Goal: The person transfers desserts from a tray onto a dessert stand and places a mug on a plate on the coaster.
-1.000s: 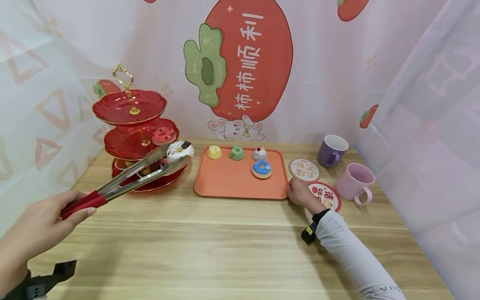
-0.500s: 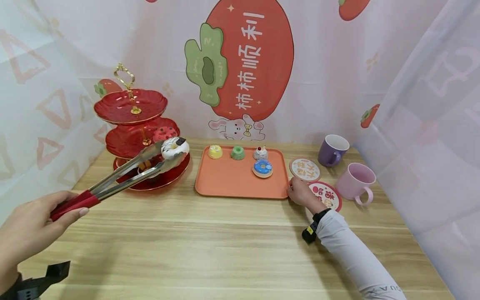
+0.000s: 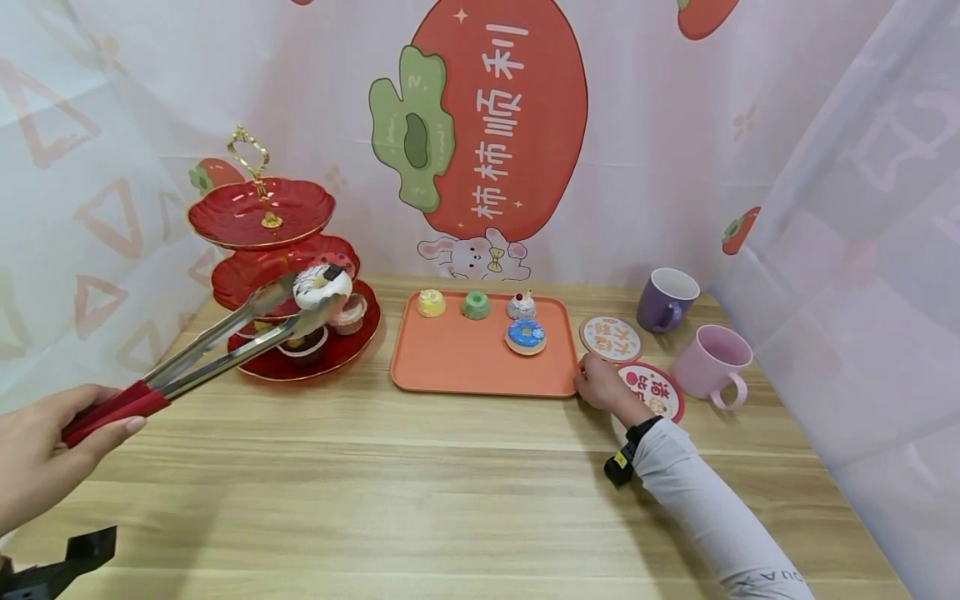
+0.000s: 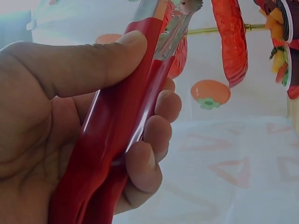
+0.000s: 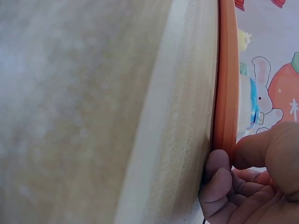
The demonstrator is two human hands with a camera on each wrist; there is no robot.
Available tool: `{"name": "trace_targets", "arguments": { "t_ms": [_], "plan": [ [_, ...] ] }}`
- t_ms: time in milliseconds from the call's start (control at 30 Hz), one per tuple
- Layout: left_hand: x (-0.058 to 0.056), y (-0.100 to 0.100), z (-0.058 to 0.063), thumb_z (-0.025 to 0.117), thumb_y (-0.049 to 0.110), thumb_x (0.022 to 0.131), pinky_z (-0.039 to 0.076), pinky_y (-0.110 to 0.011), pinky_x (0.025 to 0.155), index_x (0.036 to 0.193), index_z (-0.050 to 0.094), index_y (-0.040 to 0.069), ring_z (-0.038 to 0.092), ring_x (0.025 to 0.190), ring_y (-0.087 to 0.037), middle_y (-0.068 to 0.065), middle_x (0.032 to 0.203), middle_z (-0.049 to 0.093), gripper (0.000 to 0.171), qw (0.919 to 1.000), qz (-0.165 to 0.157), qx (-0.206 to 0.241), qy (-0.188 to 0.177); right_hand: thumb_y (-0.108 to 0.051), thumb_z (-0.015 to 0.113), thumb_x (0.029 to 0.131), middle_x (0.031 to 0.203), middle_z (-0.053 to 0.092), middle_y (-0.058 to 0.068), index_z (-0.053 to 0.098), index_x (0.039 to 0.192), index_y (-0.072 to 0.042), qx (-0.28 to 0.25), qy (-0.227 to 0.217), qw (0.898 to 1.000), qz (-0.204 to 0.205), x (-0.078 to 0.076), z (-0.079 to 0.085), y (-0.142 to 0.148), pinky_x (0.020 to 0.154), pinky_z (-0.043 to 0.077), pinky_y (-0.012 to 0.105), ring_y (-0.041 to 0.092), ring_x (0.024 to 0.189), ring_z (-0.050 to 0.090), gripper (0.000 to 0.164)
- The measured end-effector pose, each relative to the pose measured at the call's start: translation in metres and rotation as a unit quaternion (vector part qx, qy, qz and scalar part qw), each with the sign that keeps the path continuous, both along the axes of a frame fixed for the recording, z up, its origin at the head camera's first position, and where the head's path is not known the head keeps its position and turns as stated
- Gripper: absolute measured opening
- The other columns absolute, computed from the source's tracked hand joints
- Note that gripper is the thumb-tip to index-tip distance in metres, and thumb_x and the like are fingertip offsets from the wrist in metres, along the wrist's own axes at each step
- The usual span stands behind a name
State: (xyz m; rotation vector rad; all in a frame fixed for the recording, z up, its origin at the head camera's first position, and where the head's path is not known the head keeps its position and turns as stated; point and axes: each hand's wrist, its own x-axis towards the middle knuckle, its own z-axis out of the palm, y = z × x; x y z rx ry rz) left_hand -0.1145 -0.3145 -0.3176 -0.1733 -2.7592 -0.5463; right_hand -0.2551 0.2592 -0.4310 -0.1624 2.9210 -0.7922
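Observation:
My left hand [image 3: 56,454] grips the red handles of metal tongs [image 3: 225,346], thumb on one side and fingers curled round the other in the left wrist view. Between the tong tips sits a white doughnut [image 3: 303,293] with dark drizzle and a dark square piece. It appears in front of the middle plate of a red three-tier stand [image 3: 258,218]; whether it touches the plate I cannot tell. A red spotted doughnut [image 3: 330,260] is partly hidden behind it. My right hand [image 3: 602,385] pinches the near right corner of an orange tray [image 3: 457,362].
On the tray lie a blue doughnut [image 3: 525,343], a yellow cake [image 3: 431,303], a green cake [image 3: 475,307] and a white cake [image 3: 521,307]. Cupcakes [image 3: 349,317] occupy the stand's bottom plate. Two coasters [image 3: 611,337], a purple mug [image 3: 663,300] and a pink mug [image 3: 708,367] stand right.
My left hand has drawn the tongs and the white doughnut leftward, from the stand's right side to across its middle plate. The right hand has stayed at the tray's corner.

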Motion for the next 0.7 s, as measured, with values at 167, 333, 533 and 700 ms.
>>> {"name": "trace_targets", "arguments": {
  "t_ms": [167, 333, 533, 700],
  "plan": [
    [-0.003, -0.011, -0.006, 0.07, 0.015, 0.084, 0.032, -0.021, 0.038, 0.094, 0.056, -0.013, 0.036, 0.046, 0.0, -0.013, 0.064, 0.056, 0.033, 0.9991, -0.005, 0.029, 0.032, -0.002, 0.049, 0.089, 0.072, 0.049, 0.009, 0.05, 0.088, 0.003, -0.004, -0.009, 1.0, -0.007, -0.001, 0.001, 0.001, 0.055, 0.038, 0.031, 0.021, 0.062, 0.049, 0.005],
    [-0.005, -0.023, -0.016, 0.071, 0.009, 0.083, 0.032, -0.019, 0.037, 0.093, 0.054, -0.015, 0.037, 0.046, 0.002, -0.02, 0.065, 0.055, 0.031, 0.9979, 0.019, 0.039, 0.047, -0.002, 0.049, 0.089, 0.073, 0.049, 0.01, 0.051, 0.089, 0.004, -0.005, -0.009, 1.0, -0.005, -0.001, 0.001, 0.0, 0.055, 0.039, 0.031, 0.021, 0.062, 0.049, 0.006],
    [-0.004, -0.037, -0.023, 0.071, 0.007, 0.082, 0.031, -0.016, 0.04, 0.092, 0.054, -0.016, 0.034, 0.051, 0.008, -0.029, 0.071, 0.054, 0.03, 0.9954, 0.065, 0.043, 0.056, -0.002, 0.048, 0.09, 0.071, 0.048, 0.009, 0.05, 0.089, 0.002, -0.002, -0.013, 1.0, -0.006, -0.002, 0.0, -0.001, 0.053, 0.037, 0.031, 0.02, 0.059, 0.048, 0.005],
    [-0.002, -0.049, -0.029, 0.07, 0.018, 0.085, 0.029, -0.015, 0.041, 0.097, 0.053, -0.014, 0.032, 0.053, 0.006, -0.031, 0.078, 0.053, 0.037, 0.9905, 0.12, 0.022, 0.062, -0.002, 0.048, 0.09, 0.068, 0.047, 0.009, 0.049, 0.085, 0.001, -0.003, -0.011, 1.0, -0.003, -0.002, 0.001, -0.002, 0.052, 0.036, 0.03, 0.02, 0.057, 0.047, 0.006]
  ]
}}
